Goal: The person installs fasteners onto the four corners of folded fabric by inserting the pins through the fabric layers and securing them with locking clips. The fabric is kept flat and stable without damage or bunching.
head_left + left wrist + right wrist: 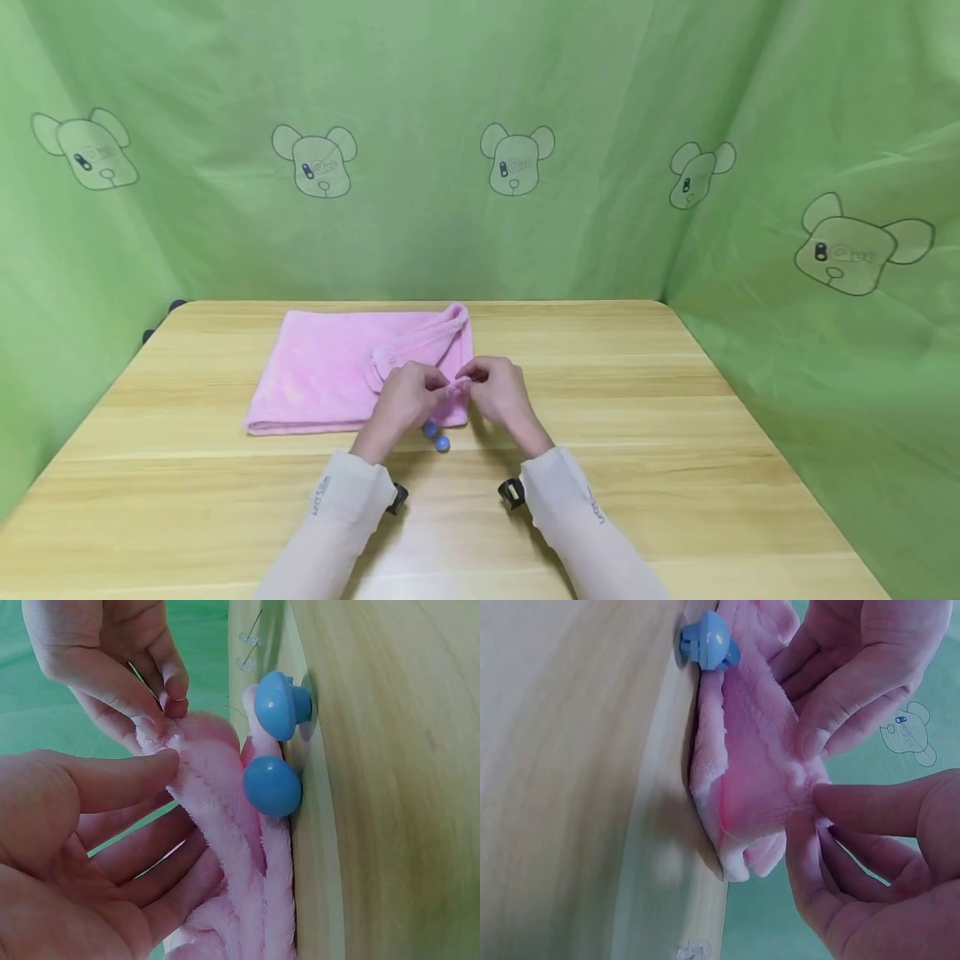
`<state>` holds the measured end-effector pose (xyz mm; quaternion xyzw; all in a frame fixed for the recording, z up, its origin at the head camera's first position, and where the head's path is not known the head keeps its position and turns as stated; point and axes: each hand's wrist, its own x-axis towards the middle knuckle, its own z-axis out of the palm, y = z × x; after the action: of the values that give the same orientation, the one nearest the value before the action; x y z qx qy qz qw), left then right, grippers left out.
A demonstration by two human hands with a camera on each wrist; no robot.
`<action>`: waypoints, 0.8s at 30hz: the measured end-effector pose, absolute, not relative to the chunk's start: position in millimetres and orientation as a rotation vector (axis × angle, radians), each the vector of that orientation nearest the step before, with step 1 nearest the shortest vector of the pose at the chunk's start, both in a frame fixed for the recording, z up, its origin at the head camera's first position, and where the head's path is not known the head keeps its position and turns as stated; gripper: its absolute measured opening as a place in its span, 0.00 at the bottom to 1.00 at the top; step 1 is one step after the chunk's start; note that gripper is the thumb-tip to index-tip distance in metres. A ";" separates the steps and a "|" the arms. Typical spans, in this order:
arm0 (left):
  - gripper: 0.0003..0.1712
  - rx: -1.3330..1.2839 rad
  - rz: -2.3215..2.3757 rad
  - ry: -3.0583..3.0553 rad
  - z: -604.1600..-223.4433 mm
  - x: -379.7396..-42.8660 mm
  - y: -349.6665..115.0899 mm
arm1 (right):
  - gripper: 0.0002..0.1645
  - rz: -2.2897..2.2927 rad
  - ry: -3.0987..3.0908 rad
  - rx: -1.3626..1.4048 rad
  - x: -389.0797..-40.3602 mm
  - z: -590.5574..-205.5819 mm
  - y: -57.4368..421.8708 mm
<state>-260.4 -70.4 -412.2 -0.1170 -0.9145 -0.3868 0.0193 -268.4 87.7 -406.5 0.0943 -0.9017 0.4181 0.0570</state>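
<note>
A pink fleece cloth (pixel 330 367) lies folded on the table, one corner lifted toward the near right. My left hand (pixel 408 396) pinches that raised edge, its thumb (pixel 127 780) on top and the fingers behind the fabric. Close beside it, my right hand (pixel 498 390) pinches the same edge between thumb and fingertips (pixel 806 840). Two blue round-capped fasteners sit by the cloth's near edge, below the hands: one blue cap (pixel 271 786) and another blue cap (pixel 276 709) with a narrower base. Whether anything is inside the pinched fold is hidden.
Two clear-headed pins (pixel 246 663) lie on the wooden table (pixel 645 467) beyond the blue caps. A clear piece (pixel 694 950) shows near the table edge in the right wrist view. Green curtains (pixel 420 233) with bear-head drawings enclose the table's back and sides.
</note>
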 end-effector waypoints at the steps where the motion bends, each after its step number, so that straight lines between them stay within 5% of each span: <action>1: 0.05 -0.365 -1.196 -2.836 -412.5 -260.8 -70.3 | 0.06 1.260 -2.735 0.287 -268.5 -406.2 88.5; 24: 0.05 -0.264 -1.195 -2.895 -408.7 -260.8 -71.0 | 0.22 0.502 -3.069 0.108 -268.8 -411.7 113.1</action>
<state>-260.8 -71.0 -408.7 -0.0840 -0.9211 -0.3800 -0.0009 -268.8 113.1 -411.7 0.0348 -0.9862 0.1614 0.0151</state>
